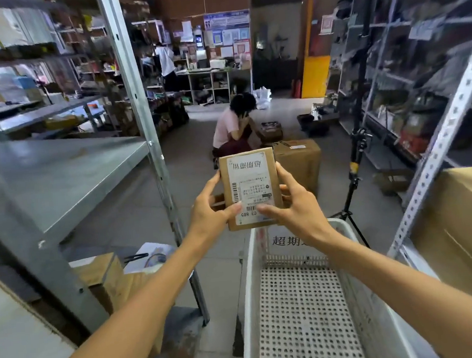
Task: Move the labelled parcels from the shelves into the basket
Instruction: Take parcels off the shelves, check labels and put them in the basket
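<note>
A brown cardboard parcel (250, 190) is showing a white label (250, 174) printed with black text and barcodes. The white basket (247, 306) is displaying a regular grid of dark round holes, and the metal shelf (57, 177) is gleaming pale grey.

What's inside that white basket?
Only its bare perforated floor and a printed sign at the far end. The right arm hides part of the sign and one side.

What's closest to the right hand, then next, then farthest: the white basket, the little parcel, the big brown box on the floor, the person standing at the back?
1. Little parcel: held in the right hand.
2. White basket: just below it.
3. Big brown box: floor, behind the parcel.
4. Person standing at the back: far end.
</note>
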